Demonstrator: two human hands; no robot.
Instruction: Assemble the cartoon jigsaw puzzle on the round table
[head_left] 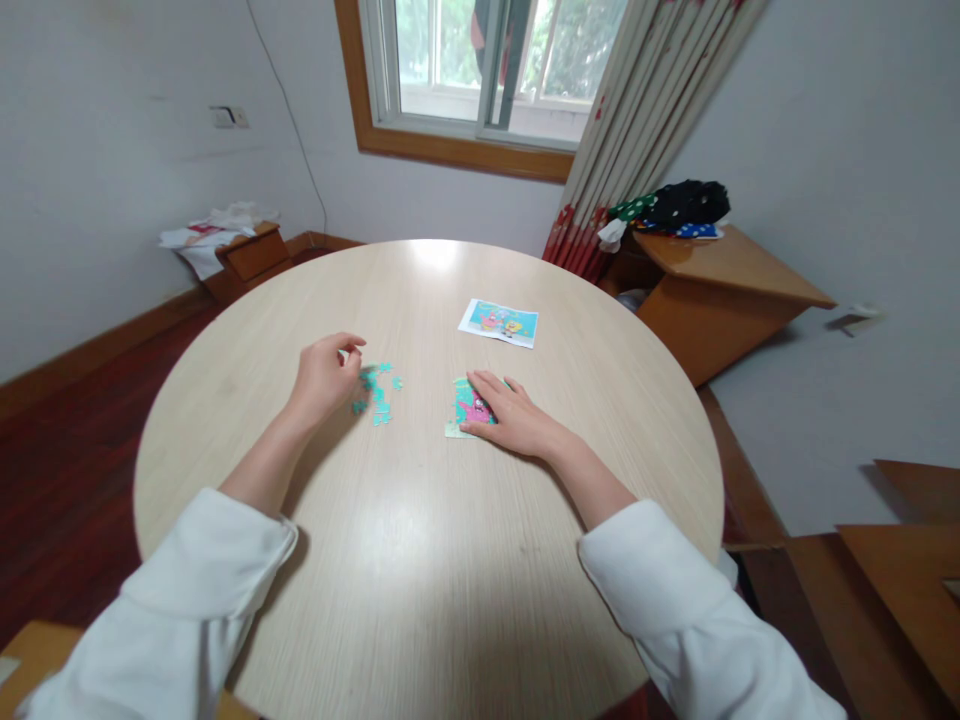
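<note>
My right hand (517, 415) lies flat with fingers spread over a partly assembled jigsaw puzzle (463, 400). A pink cartoon figure on a turquoise ground shows beside the fingers; the palm and fingers hide the puzzle's right part. My left hand (326, 375) is raised just left of several loose turquoise puzzle pieces (381, 395). Its fingers are loosely bent and apart, with nothing visible between them. Some of the pieces are partly hidden behind that hand.
A printed reference picture (501, 323) lies farther back on the round wooden table (420, 600). Behind it are a window (480, 70) and a curtain (637, 110). Clothes (679, 205) are piled on a wooden cabinet (735, 270) at right.
</note>
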